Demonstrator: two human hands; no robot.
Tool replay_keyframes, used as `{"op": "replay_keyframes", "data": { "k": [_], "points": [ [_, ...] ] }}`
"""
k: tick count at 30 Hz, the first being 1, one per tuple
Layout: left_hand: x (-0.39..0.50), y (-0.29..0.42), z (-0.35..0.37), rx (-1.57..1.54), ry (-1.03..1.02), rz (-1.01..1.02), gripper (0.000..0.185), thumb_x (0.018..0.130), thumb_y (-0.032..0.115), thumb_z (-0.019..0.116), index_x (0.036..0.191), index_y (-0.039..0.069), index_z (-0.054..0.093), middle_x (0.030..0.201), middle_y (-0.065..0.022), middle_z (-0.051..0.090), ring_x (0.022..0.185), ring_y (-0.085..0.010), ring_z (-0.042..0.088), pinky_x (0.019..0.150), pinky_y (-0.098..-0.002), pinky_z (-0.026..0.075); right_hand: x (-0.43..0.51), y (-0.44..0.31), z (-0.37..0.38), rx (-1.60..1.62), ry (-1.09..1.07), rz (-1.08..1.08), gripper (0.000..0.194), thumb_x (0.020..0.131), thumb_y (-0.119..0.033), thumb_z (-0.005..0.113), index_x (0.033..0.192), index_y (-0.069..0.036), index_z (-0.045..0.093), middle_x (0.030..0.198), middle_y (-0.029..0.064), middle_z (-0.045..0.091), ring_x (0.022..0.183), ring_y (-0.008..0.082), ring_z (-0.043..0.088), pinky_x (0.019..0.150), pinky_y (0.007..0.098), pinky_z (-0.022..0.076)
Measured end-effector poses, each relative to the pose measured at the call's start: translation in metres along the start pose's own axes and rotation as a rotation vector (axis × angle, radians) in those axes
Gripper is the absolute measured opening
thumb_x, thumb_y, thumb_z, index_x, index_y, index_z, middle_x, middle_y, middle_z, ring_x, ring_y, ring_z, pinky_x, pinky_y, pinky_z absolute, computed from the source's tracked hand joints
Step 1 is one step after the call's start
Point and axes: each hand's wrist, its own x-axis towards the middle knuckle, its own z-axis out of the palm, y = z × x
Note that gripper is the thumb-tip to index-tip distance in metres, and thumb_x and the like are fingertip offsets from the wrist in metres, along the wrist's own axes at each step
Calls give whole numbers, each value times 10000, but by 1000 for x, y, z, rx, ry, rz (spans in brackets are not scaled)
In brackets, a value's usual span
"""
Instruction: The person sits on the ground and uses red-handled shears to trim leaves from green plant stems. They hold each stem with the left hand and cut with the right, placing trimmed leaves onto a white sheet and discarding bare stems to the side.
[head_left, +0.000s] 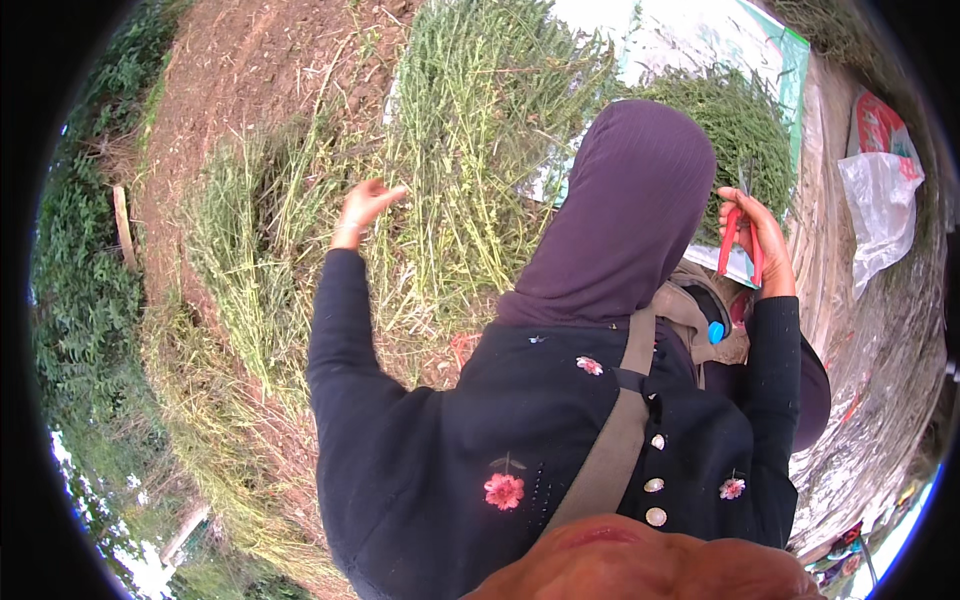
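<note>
My left hand (367, 206) is raised at the left, thumb and fingers apart, holding nothing that I can see, above long cut green stalks (450, 172). At the right, my right hand (757, 225) holds red-handled shears (759, 251), handles spread and blades pointing away from me. Just beyond them, a heap of short green sprigs (720, 120) lies on a white and green sheet (694, 34). My bent knee, under dark purple cloth (637, 180), is between my hands.
A tan bag (686, 300) with a blue-capped bottle (716, 331) rests beside my right arm. Clear plastic (881, 202) and a red and white sack (877, 124) lie at the far right. More cut stalks (240, 277) cover the soil at the left, before a leafy hedge (82, 300).
</note>
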Motion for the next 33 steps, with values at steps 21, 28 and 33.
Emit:
{"op": "replay_keyframes", "data": {
  "k": [21, 28, 33],
  "points": [
    [-7, 41, -96, -735, -197, -82, 221, 893, 193, 485, 1067, 59, 502, 841, -88, 646, 512, -60, 489, 383, -163, 314, 0, 9, -22, 45, 70, -40, 349, 899, -285, 483, 1109, -12, 544, 793, 32, 587, 727, 128, 567, 659, 265, 500],
    [-25, 57, -178, -47, 109, 160, 232, 891, 249, 520, 945, 29, 569, 698, -23, 612, 515, -64, 528, 426, -195, 400, 2, 5, -27, 43, 47, -69, 353, 900, -289, 475, 1112, -15, 541, 794, 27, 584, 742, 123, 564, 670, 268, 496],
    [-13, 131, -193, 32, 237, 337, 244, 872, 298, 560, 789, 70, 579, 575, 37, 487, 486, -38, 440, 427, -191, 314, 3, 4, -35, 45, 42, -112, 352, 894, -297, 482, 1109, -25, 546, 804, 25, 585, 740, 118, 566, 675, 271, 496]
  ]
}}
